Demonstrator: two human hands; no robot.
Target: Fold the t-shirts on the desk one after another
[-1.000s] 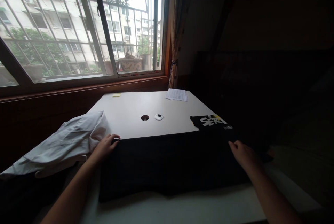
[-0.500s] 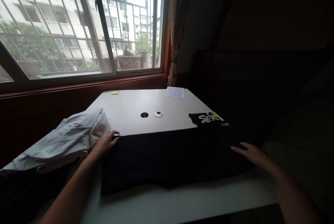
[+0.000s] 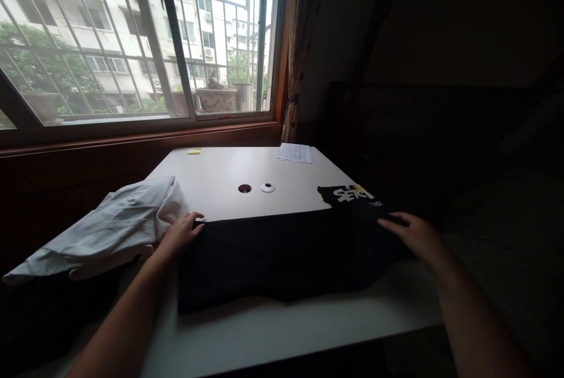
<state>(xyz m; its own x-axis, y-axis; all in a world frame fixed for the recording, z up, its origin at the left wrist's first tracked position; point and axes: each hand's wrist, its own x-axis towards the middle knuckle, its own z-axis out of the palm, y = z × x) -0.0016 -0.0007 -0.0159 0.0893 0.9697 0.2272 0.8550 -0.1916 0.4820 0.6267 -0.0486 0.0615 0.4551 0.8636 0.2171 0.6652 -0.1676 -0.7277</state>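
Note:
A black T-shirt [image 3: 273, 254] lies folded lengthwise across the white desk, its long sides running left to right. White lettering and a bit of yellow show on its printed part [image 3: 352, 194] at the far right. My left hand [image 3: 183, 232] rests at the shirt's far left corner, thumb and forefinger apart. Over at the right end, my right hand [image 3: 414, 237] touches or hovers just over the dark cloth, its thumb and forefinger spread; the other fingers are hard to see in the shadow.
The white desk [image 3: 220, 178] has a round cable hole [image 3: 245, 189] with its white cap [image 3: 267, 187] beside it. Papers [image 3: 295, 153] and yellow sticky notes [image 3: 194, 151] lie along the back. A pale garment [image 3: 118, 219] is heaped at the left, over dark cloth. Behind stands a barred window [image 3: 132, 43].
My right hand has moved away from me and a little left, toward the shirt's far edge. My left hand stays at its corner. The view has shifted slightly.

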